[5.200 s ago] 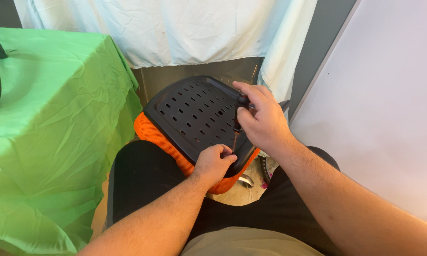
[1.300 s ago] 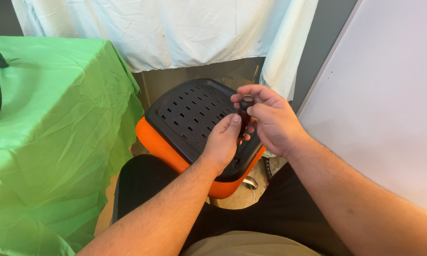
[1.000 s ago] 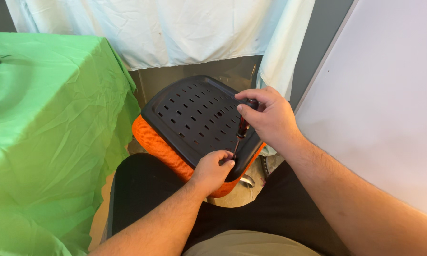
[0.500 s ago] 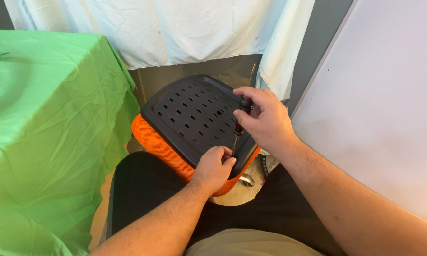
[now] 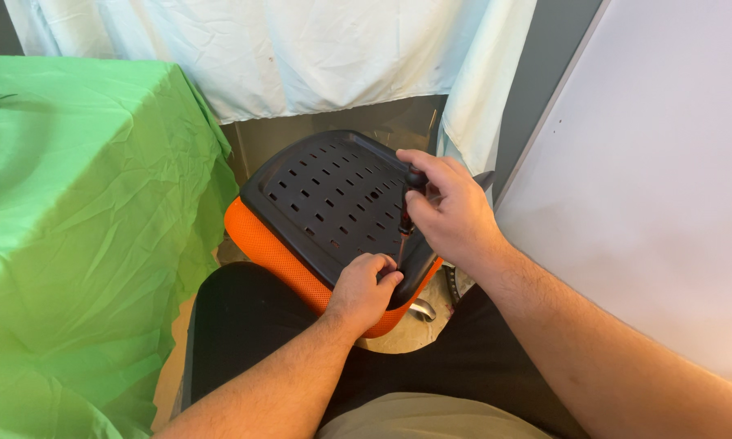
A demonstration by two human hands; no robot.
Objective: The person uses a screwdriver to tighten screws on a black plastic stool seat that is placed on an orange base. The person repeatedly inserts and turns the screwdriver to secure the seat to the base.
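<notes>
Across the right third of the frame stands one white panel (image 5: 667, 187), plain and tilted in view, the largest thing here. Filling the left side is one green cloth (image 5: 81, 236), creased, draped over a boxy shape and hanging to the floor. Along the top hangs one white cloth (image 5: 301, 49), wrinkled, with a fold dropping down at upper centre-right.

At centre lies one seat (image 5: 325, 203), turned underside up: a black plastic shell with many short slots, and orange mesh padding showing along its lower left and lower edge. It rests against the person's lap, near the dark trousers (image 5: 244, 325) at lower centre.

Two bare forearms come up from the bottom edge. One right hand (image 5: 451, 211) sits at the seat's right edge, fingers curled tight about the dark handle of one screwdriver (image 5: 405, 215), which stands nearly upright with its shaft pointing down to the shell. One left hand (image 5: 364, 289) lies on the seat's lower right corner, just below the right hand; its fingers are bent together around the screwdriver's tip, pinching there, though whatever small part they hold is hidden.

Below the seat, one small metal piece (image 5: 420, 310) shows on the floor.
</notes>
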